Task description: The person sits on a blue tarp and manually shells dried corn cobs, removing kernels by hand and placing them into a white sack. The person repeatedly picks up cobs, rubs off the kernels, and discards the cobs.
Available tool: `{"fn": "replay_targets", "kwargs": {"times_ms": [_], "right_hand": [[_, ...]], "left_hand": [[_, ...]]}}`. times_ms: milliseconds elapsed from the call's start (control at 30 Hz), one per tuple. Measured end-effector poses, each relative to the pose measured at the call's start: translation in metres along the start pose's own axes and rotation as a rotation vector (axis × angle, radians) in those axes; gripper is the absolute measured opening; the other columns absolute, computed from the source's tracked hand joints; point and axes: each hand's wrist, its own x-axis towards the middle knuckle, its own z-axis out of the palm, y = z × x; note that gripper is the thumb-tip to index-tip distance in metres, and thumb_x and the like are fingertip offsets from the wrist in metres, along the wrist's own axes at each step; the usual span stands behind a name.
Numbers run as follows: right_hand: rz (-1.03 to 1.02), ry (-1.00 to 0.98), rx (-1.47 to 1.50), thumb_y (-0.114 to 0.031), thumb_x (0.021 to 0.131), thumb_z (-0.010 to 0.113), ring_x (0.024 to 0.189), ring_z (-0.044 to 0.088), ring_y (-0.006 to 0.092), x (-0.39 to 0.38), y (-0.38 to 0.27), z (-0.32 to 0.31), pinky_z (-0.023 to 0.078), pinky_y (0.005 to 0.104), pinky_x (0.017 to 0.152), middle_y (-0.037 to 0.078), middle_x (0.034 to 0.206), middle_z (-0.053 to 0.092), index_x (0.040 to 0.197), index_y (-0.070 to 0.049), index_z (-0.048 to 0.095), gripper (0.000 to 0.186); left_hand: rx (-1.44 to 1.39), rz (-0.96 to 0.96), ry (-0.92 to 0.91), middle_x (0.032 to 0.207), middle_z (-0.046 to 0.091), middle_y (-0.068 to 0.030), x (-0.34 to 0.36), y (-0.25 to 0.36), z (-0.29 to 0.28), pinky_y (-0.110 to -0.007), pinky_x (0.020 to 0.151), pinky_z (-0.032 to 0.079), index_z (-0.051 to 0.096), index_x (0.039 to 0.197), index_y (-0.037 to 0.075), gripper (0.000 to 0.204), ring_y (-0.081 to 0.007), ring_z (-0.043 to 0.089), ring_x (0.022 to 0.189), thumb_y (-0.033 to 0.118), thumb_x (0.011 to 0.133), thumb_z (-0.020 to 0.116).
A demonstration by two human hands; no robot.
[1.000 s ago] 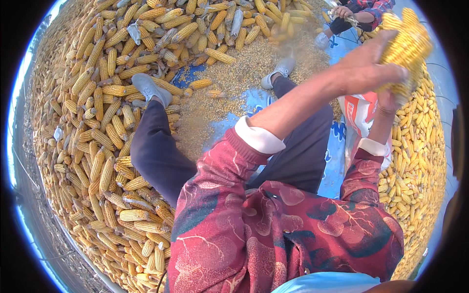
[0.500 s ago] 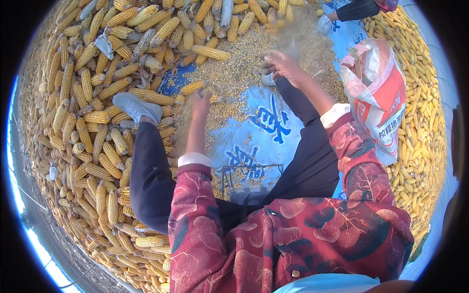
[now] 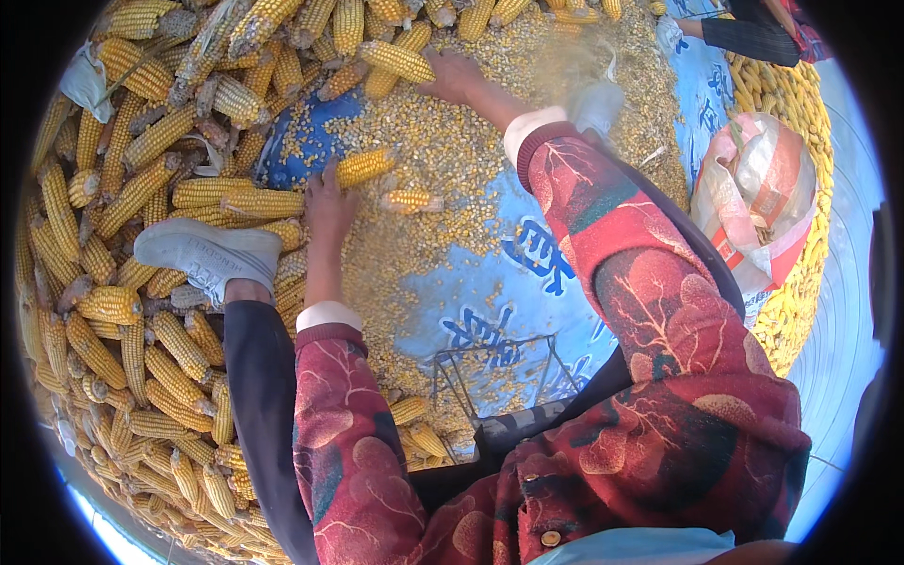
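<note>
Apparently at the picking-up step, the left hand [image 3: 330, 202] touches the nearer corn cob [image 3: 367, 168], the right hand [image 3: 459, 77] the farther corn cob [image 3: 395, 61], grips unclear; lifting calls for closed fingers.

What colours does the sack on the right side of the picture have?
White and red: the sack shows best in the head view.

How far the fingers of the right hand [image 3: 459, 77] wrap one cob [image 3: 397, 61], and whether the left hand [image 3: 330, 209] grips or only touches another cob [image 3: 365, 168], is too small to tell. The right shoe [image 3: 599, 105] is blurred, its leg [image 3: 702, 240] mostly hidden under the right sleeve [image 3: 640, 254]. The coat [image 3: 603, 471] covers part of a black frame [image 3: 513, 426], and the rim cuts off a co-worker [image 3: 753, 40].
</note>
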Motion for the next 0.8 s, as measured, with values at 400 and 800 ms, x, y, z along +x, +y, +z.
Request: {"fn": "replay_targets", "kwargs": {"times_ms": [400, 800], "right_hand": [[-0.238, -0.162, -0.024, -0.034, 0.082, 0.054, 0.107, 0.051, 0.0303, -0.023, -0.055, -0.004, 0.043, 0.0408, 0.09, 0.014, 0.118, 0.051, 0.123, -0.008, 0.049, 0.049], [-0.244, -0.08, -0.05, -0.042, 0.084, 0.049, 0.11, 0.048, 0.0289, 0.051, -0.079, 0.033, 0.041, 0.0433, 0.09, 0.015, 0.113, 0.055, 0.121, -0.01, 0.051, 0.048]], "left_hand": [[-0.246, 0.012, 0.262, 0.11, 0.044, -0.024, -0.049, 0.013, 0.029, -0.045, 0.086, 0.041, 0.047, 0.113, 0.004, 0.052, -0.04, 0.047, 0.1, 0.004, 0.064, 0.063], [-0.138, -0.027, 0.198, 0.135, 0.031, -0.0231, -0.06, 0.019, 0.046, -0.053, 0.095, 0.029, 0.041, 0.123, 0.01, 0.06, -0.0417, 0.025, 0.128, 0.014, 0.066, 0.061]]}}
